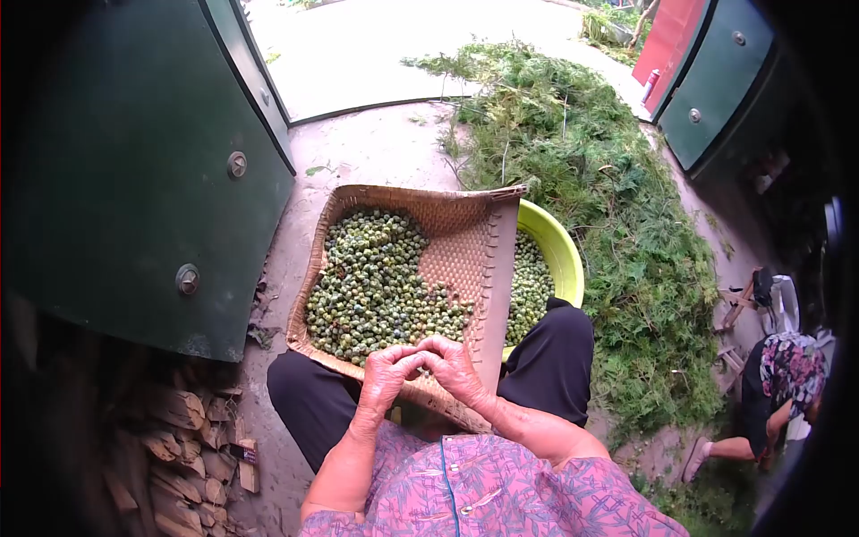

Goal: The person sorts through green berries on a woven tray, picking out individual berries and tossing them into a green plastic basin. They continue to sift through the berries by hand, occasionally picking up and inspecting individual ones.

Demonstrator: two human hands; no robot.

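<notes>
A woven basket tray (pixel 456 259) rests across my lap, with a heap of small green round fruits (pixel 371 277) on its left side. Over its near edge, my left hand (pixel 386 369) and my right hand (pixel 450 362) meet at the fingertips. The fingers of both are curled and pinched together; whatever is between them is hidden or too small to name. Beyond the tray's right edge, partly under it, stands a yellow-green basin (pixel 562 251) holding more of the fruits (pixel 530 282).
Cut green branches (pixel 626 242) cover the floor on the right. Split firewood (pixel 183 456) is stacked at the lower left. Green doors (pixel 134 161) stand at both sides. Another person (pixel 787 376) in a floral top sits at the far right.
</notes>
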